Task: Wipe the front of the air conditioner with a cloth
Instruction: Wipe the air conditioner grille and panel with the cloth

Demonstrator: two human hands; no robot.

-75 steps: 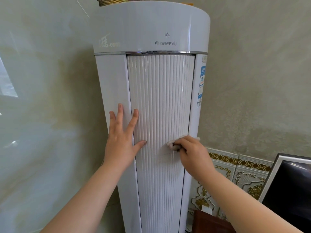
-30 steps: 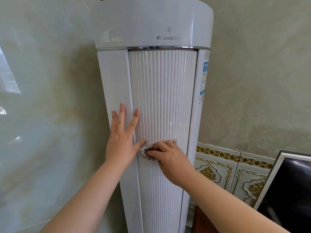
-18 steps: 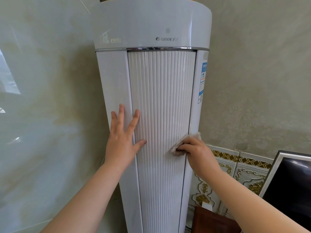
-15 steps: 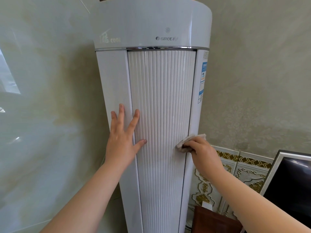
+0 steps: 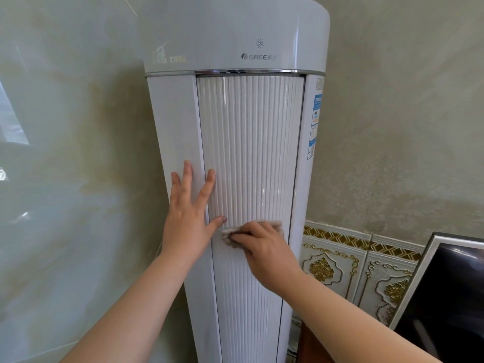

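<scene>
A tall white floor-standing air conditioner [image 5: 235, 35] fills the middle of the head view, with a ribbed front panel [image 5: 248, 142] under a smooth top section. My left hand [image 5: 190, 218] lies flat with spread fingers on the unit's left edge, thumb reaching onto the ribs. My right hand [image 5: 264, 250] grips a small pale cloth [image 5: 275, 225] and presses it against the ribbed panel, just right of my left thumb. Most of the cloth is hidden under my fingers.
Glossy wall tiles [image 5: 65, 179] stand to the left and a textured wall [image 5: 406, 127] to the right. Gold-patterned skirting tiles [image 5: 337, 260] run low on the right. A dark screen with a silver frame [image 5: 450, 289] leans at the lower right, close to my right forearm.
My right hand has swept the cloth leftward across the ribbed panel, from its right edge to beside my left thumb. My left hand has stayed put.
</scene>
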